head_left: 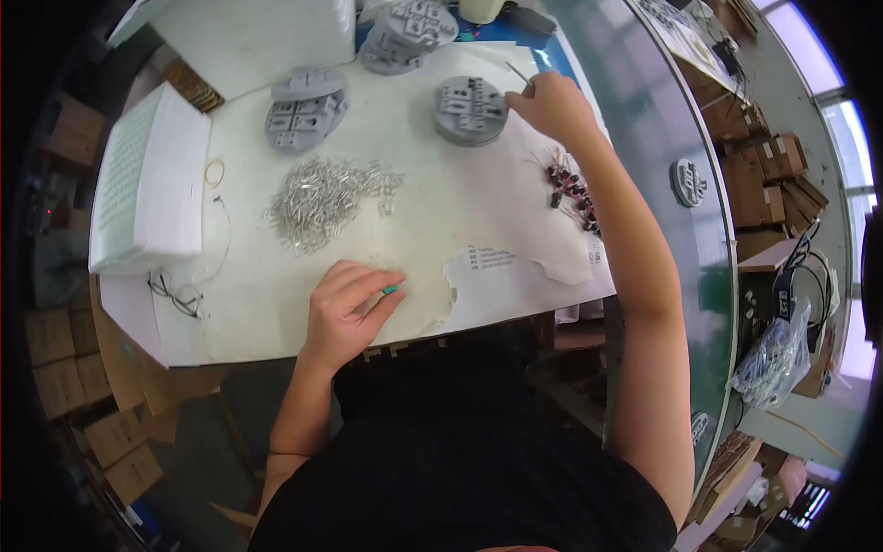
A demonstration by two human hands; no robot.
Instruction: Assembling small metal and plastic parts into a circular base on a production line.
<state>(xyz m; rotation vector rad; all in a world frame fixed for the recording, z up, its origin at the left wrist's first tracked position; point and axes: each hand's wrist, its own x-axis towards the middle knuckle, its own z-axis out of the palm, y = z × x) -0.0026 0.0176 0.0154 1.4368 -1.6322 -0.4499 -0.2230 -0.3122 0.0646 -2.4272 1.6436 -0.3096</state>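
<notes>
Item: small teal piece (391, 290), pinched between the thumb and curled fingers of the left hand (345, 308), near the front edge of the bench (276, 322), on its white paper cover. The piece is judged light and stiff, and small enough to slip; a fingertip pinch at its ends is judged best. The left wrist is laid low, the forearm entering from the front edge.

Item: thin metal tool (518, 74), possibly tweezers, held at its lower end in the closed fingers of the right hand (552, 106), toward the back right of the bench. It is judged rigid and light. The right arm is stretched far forward, the elbow nearly straight, the hand just beside a round grey fixture (469, 110).

Also recorded: a heap of small silvery metal parts (322, 202) at the bench's middle, judged loose and easily scattered; a cluster of dark red components with wire leads (570, 193) near the right edge, under the right forearm, the leads judged easily bent; further grey fixtures (306, 109) toward the back; a white gridded tray (147, 184) at the left edge; spectacles (179, 293) near the front left corner.
</notes>
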